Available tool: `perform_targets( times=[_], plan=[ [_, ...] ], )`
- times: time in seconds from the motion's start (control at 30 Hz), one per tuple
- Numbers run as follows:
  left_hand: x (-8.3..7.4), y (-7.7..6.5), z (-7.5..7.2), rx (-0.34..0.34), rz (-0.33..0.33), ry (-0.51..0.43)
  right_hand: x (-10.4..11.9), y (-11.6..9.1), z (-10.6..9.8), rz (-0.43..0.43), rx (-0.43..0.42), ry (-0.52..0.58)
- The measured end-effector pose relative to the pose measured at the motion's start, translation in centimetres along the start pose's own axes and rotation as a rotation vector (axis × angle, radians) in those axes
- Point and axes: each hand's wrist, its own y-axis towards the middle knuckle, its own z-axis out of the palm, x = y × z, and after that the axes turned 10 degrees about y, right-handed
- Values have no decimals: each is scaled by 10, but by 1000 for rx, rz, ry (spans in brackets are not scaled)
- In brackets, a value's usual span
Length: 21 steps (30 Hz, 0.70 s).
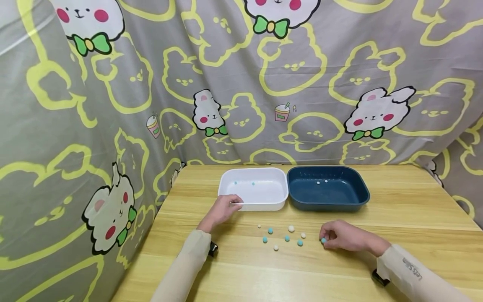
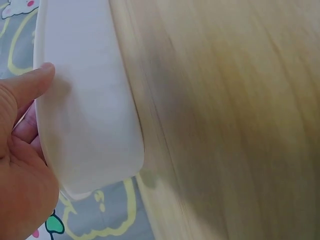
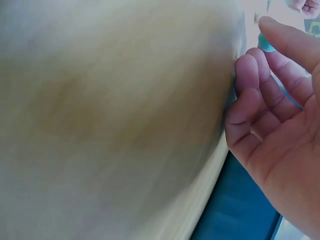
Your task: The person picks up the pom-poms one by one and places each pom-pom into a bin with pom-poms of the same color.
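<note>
My left hand (image 1: 223, 208) grips the near left rim of a white plastic basin (image 1: 264, 206). In the left wrist view its thumb presses the basin's outer wall (image 2: 92, 115), with the other fingers behind the rim. Two small blue balls (image 1: 253, 183) lie inside that basin. At the right, low over the wooden table, my right hand (image 1: 345, 235) pinches a small blue ball (image 3: 265, 44) between thumb and forefinger. Left of it, several blue balls (image 1: 287, 238) and several white balls (image 1: 291, 228) are scattered on the table.
A dark blue basin (image 1: 329, 207) stands against the white one's right side, with two white balls (image 1: 326, 181) in it. Both basins are near the back of the wooden table (image 1: 241, 277). A grey patterned curtain (image 1: 241, 142) hangs behind and along the left.
</note>
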Motion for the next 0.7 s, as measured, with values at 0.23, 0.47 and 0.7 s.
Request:
perform_targets(
  times=[0.23,0.47,0.7],
  plan=[
    [-2,2,-1,-10,11,18,6,5,-4,-39,-19,-42],
    [-1,2,1,-23,-6,15,16,10,-11,-122,-65,-47],
    [-2,0,4,-67,18,13,24,17,-18,-178,-133,-120]
  ],
)
